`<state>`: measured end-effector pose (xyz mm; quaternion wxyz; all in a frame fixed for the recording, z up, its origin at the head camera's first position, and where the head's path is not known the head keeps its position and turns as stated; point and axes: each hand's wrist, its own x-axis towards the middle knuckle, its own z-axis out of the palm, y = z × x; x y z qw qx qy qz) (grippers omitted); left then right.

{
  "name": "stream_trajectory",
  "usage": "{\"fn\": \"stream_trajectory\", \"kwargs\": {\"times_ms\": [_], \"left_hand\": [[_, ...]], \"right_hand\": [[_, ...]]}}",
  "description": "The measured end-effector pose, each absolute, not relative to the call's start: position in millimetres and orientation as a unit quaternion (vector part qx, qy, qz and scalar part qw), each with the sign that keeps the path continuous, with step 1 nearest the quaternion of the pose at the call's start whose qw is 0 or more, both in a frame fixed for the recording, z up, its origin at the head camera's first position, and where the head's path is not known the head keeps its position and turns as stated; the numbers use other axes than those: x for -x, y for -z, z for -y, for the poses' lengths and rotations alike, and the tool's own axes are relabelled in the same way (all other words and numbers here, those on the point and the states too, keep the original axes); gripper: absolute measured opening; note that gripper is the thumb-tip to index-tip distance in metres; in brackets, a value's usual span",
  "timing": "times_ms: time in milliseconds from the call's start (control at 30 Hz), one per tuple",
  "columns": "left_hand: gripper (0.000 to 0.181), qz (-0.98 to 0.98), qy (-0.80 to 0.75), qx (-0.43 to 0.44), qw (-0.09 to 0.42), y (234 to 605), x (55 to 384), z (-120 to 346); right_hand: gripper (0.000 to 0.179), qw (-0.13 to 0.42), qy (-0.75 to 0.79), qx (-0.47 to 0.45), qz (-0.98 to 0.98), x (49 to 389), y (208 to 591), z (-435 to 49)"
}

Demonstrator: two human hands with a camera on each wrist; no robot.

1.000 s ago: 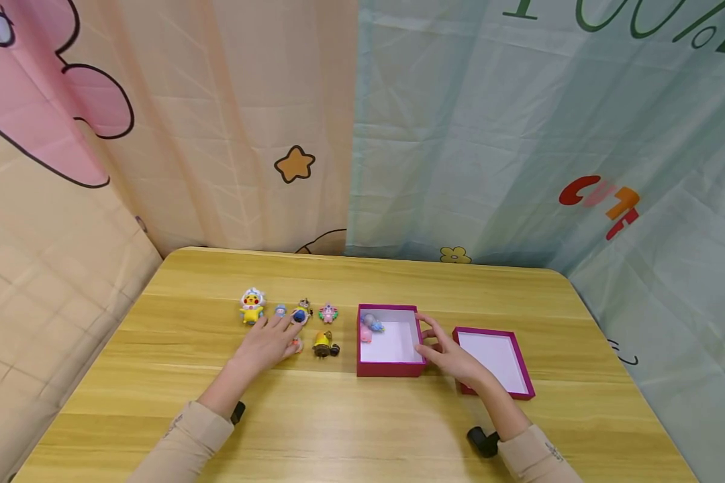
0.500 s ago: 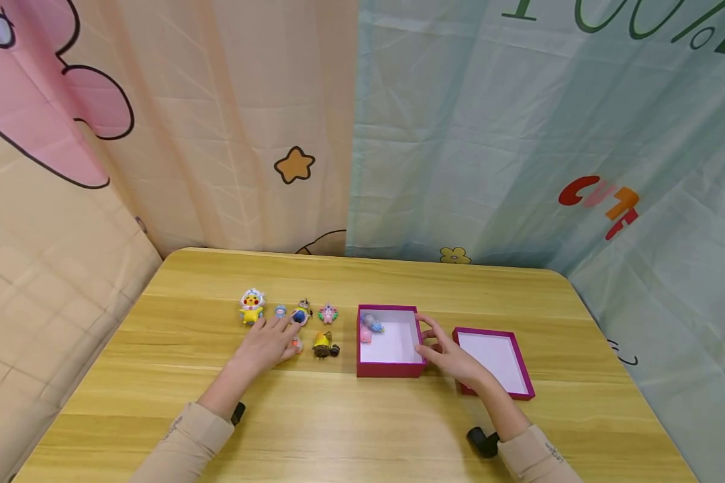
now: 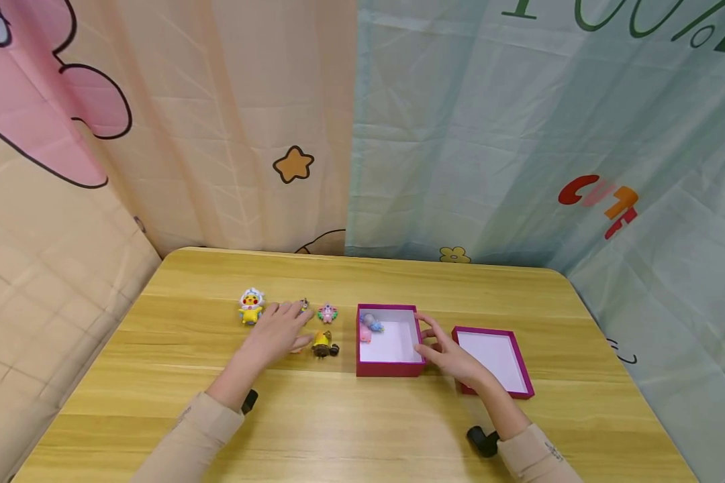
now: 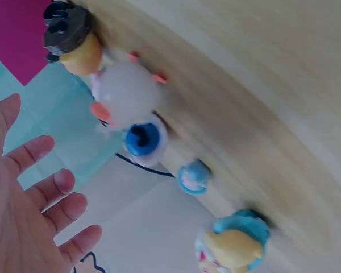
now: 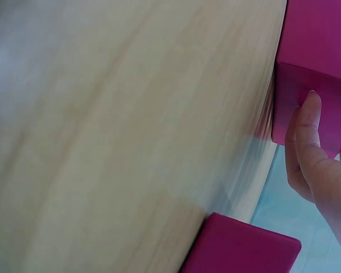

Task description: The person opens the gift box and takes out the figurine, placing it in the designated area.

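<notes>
My left hand point(image 3: 274, 335) hovers with fingers spread over several small toy figures on the table. In the left wrist view, its fingers stand apart with nothing between them. Those figures include a whitish round figure point(image 4: 127, 95), a blue-and-white figure point(image 4: 143, 139) and a small light-blue figure point(image 4: 194, 177); the head view has them mostly hidden under the hand. A yellow-and-brown figure point(image 3: 322, 344) is near its thumb. My right hand point(image 3: 450, 355) touches the right wall of a magenta box point(image 3: 389, 369) with its fingertips. Inside lie a grey-blue toy point(image 3: 372, 323) and a pink toy point(image 3: 365, 334).
Right of the box, the magenta lid point(image 3: 525, 362) lies with its white inside up. A white-hooded yellow figure point(image 3: 252, 312) stands left of the left hand, and a pink-and-green figure point(image 3: 327, 313) right of it. Printed curtains hang behind the table's back edge.
My left hand has shifted right and slightly away from me, covering the small light-blue figure in the head view. The right hand and the box have stayed in place.
</notes>
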<state>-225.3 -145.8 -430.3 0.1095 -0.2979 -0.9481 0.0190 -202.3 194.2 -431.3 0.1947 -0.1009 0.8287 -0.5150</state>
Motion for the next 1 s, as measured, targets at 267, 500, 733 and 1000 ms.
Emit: {"fn": "stream_trajectory", "kwargs": {"times_ms": [267, 500, 733, 1000], "left_hand": [[0.042, 0.938, 0.003, 0.329, 0.104, 423, 234, 113], [0.042, 0.933, 0.013, 0.347, 0.099, 420, 236, 85], [0.047, 0.939, -0.009, 0.337, 0.070, 427, 242, 59], [0.046, 0.938, -0.058, 0.337, 0.062, 428, 245, 34]], "right_hand": [[0.064, 0.190, 0.512, 0.101, -0.832, 208, 446, -198], [0.063, 0.187, 0.508, 0.104, -0.835, 211, 453, -201], [0.063, 0.185, 0.506, 0.106, -0.836, 212, 454, -202], [0.065, 0.195, 0.506, 0.096, -0.835, 210, 448, -200]]}}
